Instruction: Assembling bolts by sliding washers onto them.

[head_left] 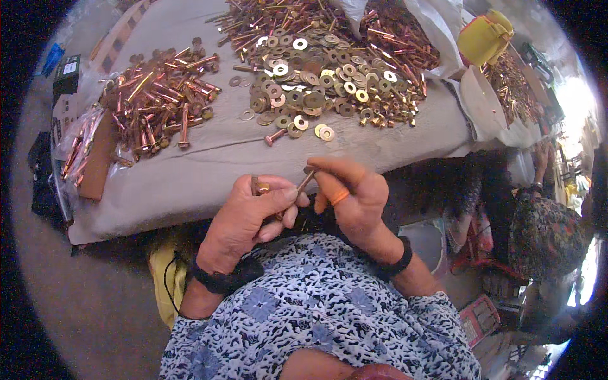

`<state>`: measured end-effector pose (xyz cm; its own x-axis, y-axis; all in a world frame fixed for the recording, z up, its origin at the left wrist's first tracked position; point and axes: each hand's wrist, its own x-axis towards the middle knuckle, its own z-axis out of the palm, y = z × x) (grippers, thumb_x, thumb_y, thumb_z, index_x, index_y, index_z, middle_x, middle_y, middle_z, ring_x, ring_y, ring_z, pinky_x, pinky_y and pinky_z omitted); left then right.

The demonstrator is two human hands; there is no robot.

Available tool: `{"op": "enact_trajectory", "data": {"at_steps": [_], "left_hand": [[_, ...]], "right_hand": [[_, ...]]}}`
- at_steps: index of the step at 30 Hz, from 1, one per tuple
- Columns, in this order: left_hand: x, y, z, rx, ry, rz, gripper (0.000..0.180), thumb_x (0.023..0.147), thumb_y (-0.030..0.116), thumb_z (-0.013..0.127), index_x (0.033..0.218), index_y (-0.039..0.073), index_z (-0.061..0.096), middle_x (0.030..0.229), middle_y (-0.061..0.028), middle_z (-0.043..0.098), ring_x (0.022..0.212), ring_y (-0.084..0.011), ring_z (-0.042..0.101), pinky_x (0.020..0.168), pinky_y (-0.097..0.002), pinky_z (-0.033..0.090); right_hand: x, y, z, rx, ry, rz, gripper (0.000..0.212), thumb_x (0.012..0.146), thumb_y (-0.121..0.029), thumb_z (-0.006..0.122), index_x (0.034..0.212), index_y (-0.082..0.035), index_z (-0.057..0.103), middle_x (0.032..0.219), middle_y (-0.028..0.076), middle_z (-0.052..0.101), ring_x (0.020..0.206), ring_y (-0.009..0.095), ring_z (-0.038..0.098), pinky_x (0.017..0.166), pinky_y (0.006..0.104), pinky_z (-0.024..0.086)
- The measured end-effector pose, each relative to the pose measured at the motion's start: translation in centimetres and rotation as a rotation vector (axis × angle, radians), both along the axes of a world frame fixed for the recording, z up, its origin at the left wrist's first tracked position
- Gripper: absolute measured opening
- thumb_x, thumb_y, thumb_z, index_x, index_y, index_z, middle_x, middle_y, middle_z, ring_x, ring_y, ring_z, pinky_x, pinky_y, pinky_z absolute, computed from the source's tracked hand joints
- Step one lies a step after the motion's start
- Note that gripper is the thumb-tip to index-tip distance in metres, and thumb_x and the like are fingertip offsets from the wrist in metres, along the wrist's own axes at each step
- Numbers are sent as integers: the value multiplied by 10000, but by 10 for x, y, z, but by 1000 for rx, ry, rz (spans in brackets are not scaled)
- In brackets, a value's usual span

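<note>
My left hand (237,212) is closed around a copper-coloured bolt (306,180), which slants up out of its fingertips. More metal pieces, seemingly bolts, poke out by the thumb and below the fingers of that hand. My right hand (361,202), wearing orange finger covers, pinches the bolt's upper end, where a small dark round part shows; whether that is a head or a washer I cannot tell. Both hands are above my lap, just in front of the table edge. Beyond them on the table lie a heap of washers (313,82) and a single bolt (275,137).
A pile of bolts (168,95) lies at the left beside a brown strip (98,158). Small nuts (380,117) border the washers, and more bolts (272,28) are heaped behind. A yellow container (484,38) stands far right. A grey cloth (158,202) covers the table.
</note>
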<state>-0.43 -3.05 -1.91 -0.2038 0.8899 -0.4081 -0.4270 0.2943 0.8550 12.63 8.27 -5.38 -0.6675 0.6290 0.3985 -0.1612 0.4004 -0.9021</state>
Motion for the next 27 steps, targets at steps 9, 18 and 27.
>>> {"op": "enact_trajectory", "data": {"at_steps": [9,18,27], "left_hand": [[0,2,-5,1,-132,32,200,840,159,526,818,-26,597,584,-38,537,351,-38,357,318,-165,246],[8,11,-1,112,123,123,195,843,142,527,945,-12,588,684,-46,578,417,-31,379,357,-170,265],[-3,13,8,34,172,151,229,867,208,528,949,1,582,626,-2,516,407,-10,342,347,-156,223]], "right_hand": [[-5,12,-13,612,117,-40,251,752,26,579,1002,1,583,771,127,615,612,201,608,557,260,478],[17,27,9,109,-127,-33,253,816,-31,506,1059,2,566,757,48,604,570,89,555,506,216,435],[30,176,15,716,-436,-776,220,777,-181,545,941,-50,608,840,175,617,711,305,596,668,361,470]]}}
